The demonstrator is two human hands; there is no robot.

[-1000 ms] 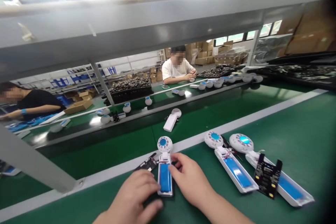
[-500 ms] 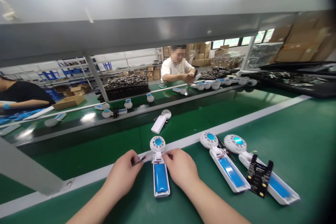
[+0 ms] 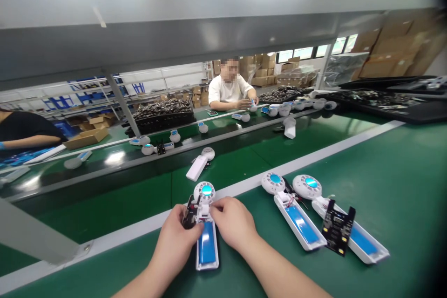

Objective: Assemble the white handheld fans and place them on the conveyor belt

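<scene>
A white handheld fan [image 3: 207, 247] lies in front of me, its handle uncovered over a blue battery and its round head pointing away. My left hand [image 3: 174, 237] grips a black circuit board [image 3: 190, 213] along the fan's left side, with the thumb against the top of the battery. At the neck, my right hand [image 3: 235, 223] pinches the fan's right side; its fingertips are partly hidden. Two more uncovered fans rest to the right: a nearer one [image 3: 300, 223] and a farther one [image 3: 370, 247] with a circuit board [image 3: 338, 227] lying across it.
Beyond the white rail [image 3: 300, 160] runs a green belt carrying a face-down fan [image 3: 198, 166] and another fan [image 3: 289, 126]. Several fans line the far bench, where a co-worker [image 3: 230, 88] handles one. A grey post [image 3: 35, 228] stands at left; a black tray [image 3: 391, 102] sits at right.
My left hand has come in against the fan, and the circuit board has turned its face toward me. On the belt, the face-down fan has shifted left and another fan has appeared.
</scene>
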